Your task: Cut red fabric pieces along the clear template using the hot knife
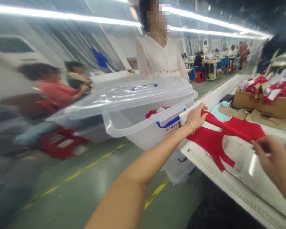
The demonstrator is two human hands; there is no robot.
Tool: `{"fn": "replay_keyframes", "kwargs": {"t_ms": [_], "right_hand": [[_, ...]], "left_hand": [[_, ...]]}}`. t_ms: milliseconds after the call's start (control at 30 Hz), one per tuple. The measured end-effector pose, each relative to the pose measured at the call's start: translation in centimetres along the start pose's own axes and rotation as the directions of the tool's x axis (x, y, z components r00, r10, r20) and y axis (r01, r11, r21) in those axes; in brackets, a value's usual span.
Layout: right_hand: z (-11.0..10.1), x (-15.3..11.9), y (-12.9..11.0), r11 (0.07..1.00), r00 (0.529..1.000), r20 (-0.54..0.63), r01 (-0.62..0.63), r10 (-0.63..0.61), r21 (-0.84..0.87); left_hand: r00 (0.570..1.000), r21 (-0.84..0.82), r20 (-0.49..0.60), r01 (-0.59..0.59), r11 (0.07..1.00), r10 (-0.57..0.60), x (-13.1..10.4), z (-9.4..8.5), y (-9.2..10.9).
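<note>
A piece of red fabric [246, 128] is stretched between my two hands over the table. My left hand [197, 116], with a gold bangle at its wrist, pinches the fabric's far left end. At the fabric's near right edge, my right hand [270, 152] closes its thumb and fingers on it, slightly blurred. Beneath and left of it lies another red cut piece [208, 143] with narrow strips, flat on the white table [240, 184] and partly covered by my left hand and the held fabric.
Left of the table stands a clear plastic box [143, 133] with blue handles, its lid [131, 92] tilted on top and red pieces inside. A person in white [160, 57] stands behind it. A cardboard box [262, 103] of red and white pieces sits at right. Others sit farther off.
</note>
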State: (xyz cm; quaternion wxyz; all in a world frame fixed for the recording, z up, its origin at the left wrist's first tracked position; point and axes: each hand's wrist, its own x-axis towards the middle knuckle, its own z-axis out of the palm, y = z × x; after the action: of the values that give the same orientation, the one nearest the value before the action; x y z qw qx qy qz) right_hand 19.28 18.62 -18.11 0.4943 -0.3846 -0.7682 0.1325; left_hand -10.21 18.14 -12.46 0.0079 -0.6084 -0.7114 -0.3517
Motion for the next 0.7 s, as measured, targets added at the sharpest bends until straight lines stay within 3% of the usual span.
{"fn": "replay_keyframes", "kwargs": {"t_ms": [67, 133, 267, 367, 433, 700], "right_hand": [[2.6, -0.5, -1.3, 1.000, 0.984, 0.178, 0.007, -0.004, -0.015], [4.8, -1.5, -1.5, 0.997, 0.939, 0.344, 0.018, 0.010, -0.078], [6.1, -3.6, -0.8, 0.977, 0.856, 0.508, 0.018, 0.094, -0.212], [4.9, -4.3, -0.2, 0.970, 0.818, 0.564, 0.034, 0.111, -0.241], [3.4, -4.5, 0.4, 0.967, 0.817, 0.564, 0.033, 0.119, -0.252], [-4.4, -5.0, 6.3, 0.929, 0.923, 0.329, -0.069, 0.198, -0.363]], "left_hand": [[0.999, 0.120, 0.049, 0.002, 0.993, -0.008, -0.8, -0.3, -1.8], [0.991, 0.233, 0.131, -0.004, 0.972, -0.027, -2.0, 0.3, -3.4], [0.961, 0.410, 0.267, -0.051, 0.911, -0.066, -4.0, 2.3, -5.9], [0.950, 0.480, 0.306, -0.091, 0.873, -0.069, -4.7, 3.3, -6.7], [0.951, 0.506, 0.303, -0.106, 0.856, -0.061, -5.0, 3.6, -6.8], [0.962, 0.494, 0.241, -0.233, 0.838, 0.126, -5.7, 4.2, -7.6]]}}
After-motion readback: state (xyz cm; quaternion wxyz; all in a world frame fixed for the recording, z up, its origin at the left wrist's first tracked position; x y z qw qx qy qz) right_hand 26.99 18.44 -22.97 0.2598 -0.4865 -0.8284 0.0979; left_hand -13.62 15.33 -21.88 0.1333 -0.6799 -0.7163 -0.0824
